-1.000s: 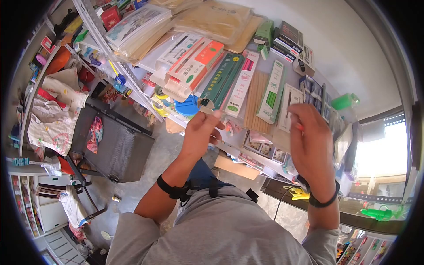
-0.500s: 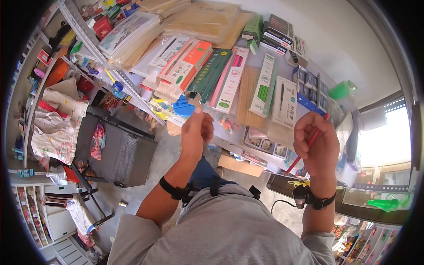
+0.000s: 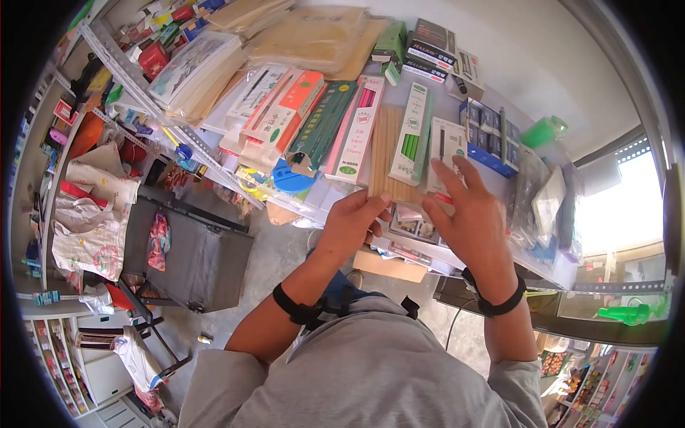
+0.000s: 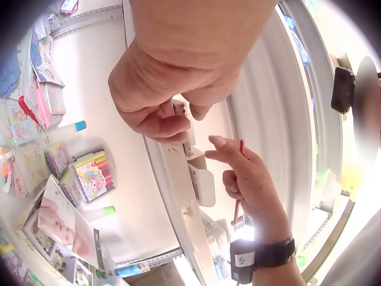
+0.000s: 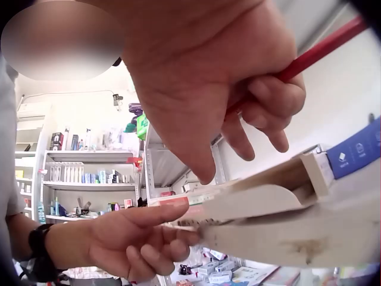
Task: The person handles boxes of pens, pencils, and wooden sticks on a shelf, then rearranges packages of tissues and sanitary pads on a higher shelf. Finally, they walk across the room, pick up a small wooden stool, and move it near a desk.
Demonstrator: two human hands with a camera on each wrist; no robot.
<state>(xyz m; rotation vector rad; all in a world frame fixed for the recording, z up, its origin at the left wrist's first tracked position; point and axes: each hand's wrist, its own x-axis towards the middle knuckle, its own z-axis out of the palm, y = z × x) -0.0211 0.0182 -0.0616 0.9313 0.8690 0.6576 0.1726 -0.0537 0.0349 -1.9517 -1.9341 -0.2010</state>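
Observation:
My left hand (image 3: 359,222) is at the front end of a row of plain wooden pencils (image 3: 386,146), its thumb and curled fingers pinching around their ends. A thin red pencil (image 5: 327,47) passes through my right hand (image 3: 467,217), held under the curled rear fingers. That hand's thumb and forefinger reach over the front of a white pen box (image 3: 448,140), whose open flap (image 5: 256,202) shows in the right wrist view. Between the wooden pencils and this box lies a white-and-green pencil box (image 3: 412,128); a pink-and-white box (image 3: 357,135) lies on the other side.
Further left are a dark green box (image 3: 325,125), an orange-and-white box (image 3: 282,118) and a blue round case (image 3: 291,178). Black boxes (image 3: 432,51) stack at the back; blue packs (image 3: 489,135) stand right. A lower shelf (image 4: 137,202) holds crayons (image 4: 93,176).
My left hand has moved right, from the green box to the wooden pencils. My right hand has swung left to the white pen box, carrying the red pencil. The head view has shifted.

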